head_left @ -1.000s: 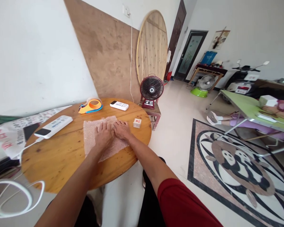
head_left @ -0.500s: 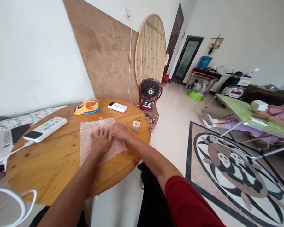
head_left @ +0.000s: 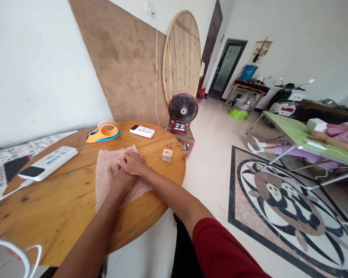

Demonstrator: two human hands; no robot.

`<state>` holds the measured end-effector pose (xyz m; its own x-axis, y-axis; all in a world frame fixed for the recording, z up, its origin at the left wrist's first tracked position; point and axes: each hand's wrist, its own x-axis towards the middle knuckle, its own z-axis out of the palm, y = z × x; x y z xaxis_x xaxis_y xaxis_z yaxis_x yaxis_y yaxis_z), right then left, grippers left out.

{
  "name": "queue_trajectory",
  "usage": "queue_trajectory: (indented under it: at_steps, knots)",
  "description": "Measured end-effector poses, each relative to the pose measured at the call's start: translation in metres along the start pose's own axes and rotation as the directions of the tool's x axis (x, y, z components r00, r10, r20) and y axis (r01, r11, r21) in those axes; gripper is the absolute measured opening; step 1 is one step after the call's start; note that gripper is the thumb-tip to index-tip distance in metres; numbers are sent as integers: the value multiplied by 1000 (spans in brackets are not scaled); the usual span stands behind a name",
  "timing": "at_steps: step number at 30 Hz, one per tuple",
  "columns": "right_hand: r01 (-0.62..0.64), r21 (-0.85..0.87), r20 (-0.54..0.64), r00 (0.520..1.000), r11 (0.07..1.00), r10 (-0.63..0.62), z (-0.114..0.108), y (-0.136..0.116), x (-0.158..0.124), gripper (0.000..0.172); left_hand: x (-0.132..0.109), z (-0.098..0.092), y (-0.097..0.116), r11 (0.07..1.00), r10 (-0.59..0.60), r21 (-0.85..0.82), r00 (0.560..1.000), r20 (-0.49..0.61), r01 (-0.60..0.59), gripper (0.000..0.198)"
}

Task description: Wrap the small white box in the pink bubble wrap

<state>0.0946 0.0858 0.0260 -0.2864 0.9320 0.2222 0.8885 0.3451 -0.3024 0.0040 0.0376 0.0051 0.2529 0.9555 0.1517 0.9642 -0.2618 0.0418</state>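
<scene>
Here both hands lay on a pink bubble-wrap sheet (head_left: 104,170) spread flat on the round wooden table (head_left: 60,200). The left hand (head_left: 118,180) pressed palm-down on the middle of the sheet, its fingers flat and held close together, gripping nothing. The right hand (head_left: 133,163) rested across it, overlapping the left fingers, also flat and extended, with its fingertips pointing toward the sheet's far left part; nothing was pinched between them. The right arm wore a red sleeve (head_left: 223,251).

The sheet lay toward the near right part of the tabletop, its far edge a little short of the orange tape dispenser (head_left: 103,131). Just right of the dispenser, near the far rim, was a small white remote control (head_left: 142,131). A small white box with a red mark (head_left: 167,155) stood on the right side of the table, near the right hand but apart from it. On the left lay a long white remote control (head_left: 48,163), with printed paper (head_left: 5,166) beyond it at the table's edge.

Off the table, a dark red desk fan (head_left: 183,110) stood on a low stool, and a round wooden tabletop (head_left: 181,56) leaned on the wall. At a green table (head_left: 292,133) far right, another person's arm (head_left: 333,141) rested.
</scene>
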Motion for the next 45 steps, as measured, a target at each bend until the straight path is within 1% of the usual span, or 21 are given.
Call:
queue_trajectory:
  at_steps: [2, 6, 7, 9, 11, 14, 22, 26, 29, 31, 33, 35, 36, 39, 42, 45]
  knots:
    - [-1, -11, -18, 1000, 1000, 1, 1, 6, 1, 36, 0, -2, 1, 1000, -4, -23, 1000, 6, 4, 54]
    - [33, -53, -10, 999, 998, -33, -1, 11, -1, 36, -3, -8, 4, 996, -22, -84, 999, 44, 26, 55]
    - [31, -70, -3, 1000, 997, -31, -3, 14, -3, 36, -3, -9, 5, 994, -41, -104, 998, 39, 45, 55]
    - [47, -99, 19, 999, 994, -45, -9, 22, -8, 35, -3, -10, 7, 989, -69, -131, 998, -14, 67, 57]
    - [64, -109, 48, 997, 992, -59, -14, 31, -13, 34, -1, -10, 9, 986, -87, -142, 996, -15, 85, 58]
    - [90, -111, 41, 995, 990, -86, -18, 42, -17, 34, -1, -10, 7, 987, -83, -139, 996, -20, 80, 57]
    - [84, -91, 76, 994, 992, -77, -14, 46, -15, 44, -25, -12, -14, 995, -67, -68, 998, -10, 66, 60]
    - [85, -78, 79, 994, 993, -78, -14, 48, -14, 44, -29, -12, -14, 995, -71, -72, 997, -19, 70, 67]
    - [85, -70, 79, 994, 994, -79, -14, 49, -12, 44, -29, -13, -12, 994, -80, -83, 995, -57, 75, 68]
    - [89, -68, 99, 992, 994, -82, -16, 49, -10, 43, -30, -15, -12, 996, -43, -83, 994, -98, 35, 67]
    - [102, -65, 127, 988, 993, -93, -19, 50, -6, 42, -31, -16, -13, 995, 49, -85, 993, -107, -58, 64]
    - [117, -56, 158, 982, 992, -107, -23, 52, -3, 42, -31, -18, -14, 983, 142, -107, 988, -54, -147, 64]
    - [123, -50, 171, 979, 991, -113, -25, 53, -2, 43, -31, -18, -14, 978, 171, -122, 985, -17, -171, 65]
    - [128, -35, 197, 973, 991, -119, -32, 57, -6, 43, -29, -18, -15, 971, 192, -151, 980, 48, -183, 71]
    - [155, -59, 176, 974, 986, -142, -41, 59, -19, 39, -29, -17, -15, 971, 190, -158, 981, 41, -181, 75]
    - [187, -110, 104, 979, 976, -176, -56, 63, -37, 37, -30, -16, -15, 967, 193, -171, 981, 25, -186, 75]
